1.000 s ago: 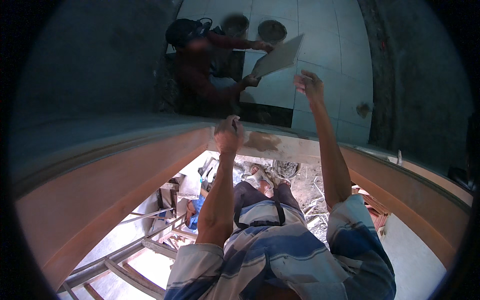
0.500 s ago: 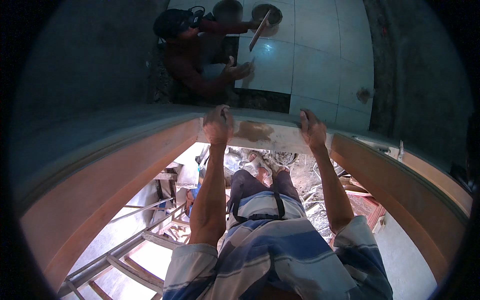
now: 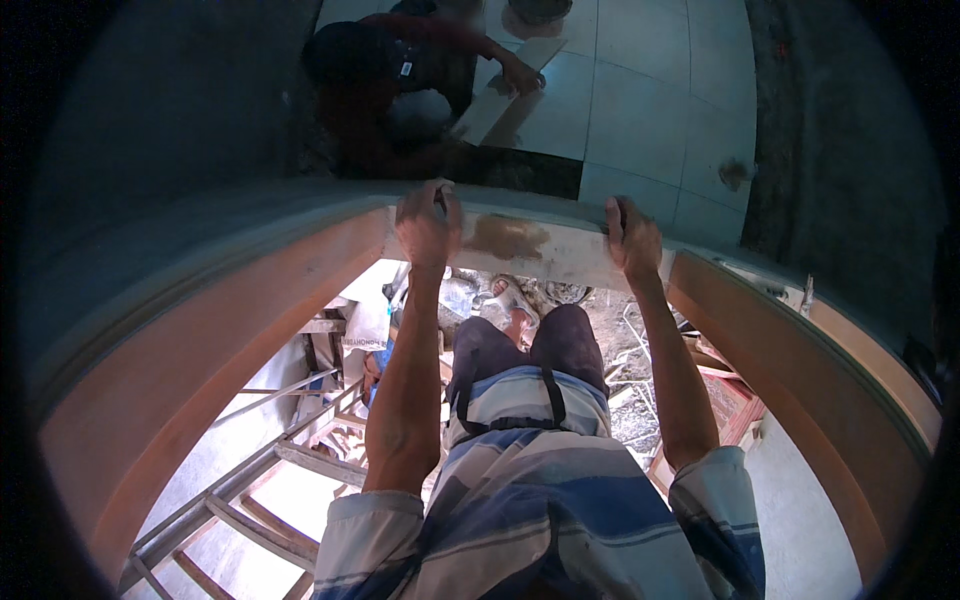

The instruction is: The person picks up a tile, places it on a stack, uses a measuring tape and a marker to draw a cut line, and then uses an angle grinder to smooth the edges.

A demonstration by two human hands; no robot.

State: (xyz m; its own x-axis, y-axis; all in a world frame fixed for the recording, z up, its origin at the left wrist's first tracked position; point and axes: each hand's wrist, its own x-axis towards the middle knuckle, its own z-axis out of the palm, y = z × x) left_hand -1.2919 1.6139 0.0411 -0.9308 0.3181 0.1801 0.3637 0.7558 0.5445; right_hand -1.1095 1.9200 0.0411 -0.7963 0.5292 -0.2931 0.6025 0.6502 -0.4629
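A pale sill (image 3: 570,258) with a brown stain crosses in front of me, between two orange-brown wooden side pieces of a frame. My left hand (image 3: 428,222) is closed over the sill's left part, fingers curled over the far edge. Near the right corner, my right hand (image 3: 632,238) grips the same sill, its fingertips on the far edge. Both arms reach out straight, and neither hand holds a loose object. The undersides of the fingers are partly hidden.
Beyond the sill, a co-worker (image 3: 370,90) crouches over pale floor tiles (image 3: 640,120), one hand on a long flat strip (image 3: 510,95). A dark bucket (image 3: 540,10) stands behind. On my side are a wooden ladder (image 3: 260,530) at lower left and rubble (image 3: 625,350) underfoot.
The co-worker has lowered the strip onto the floor and leaned over it. My hands keep their hold on the sill; my view and knees have shifted slightly.
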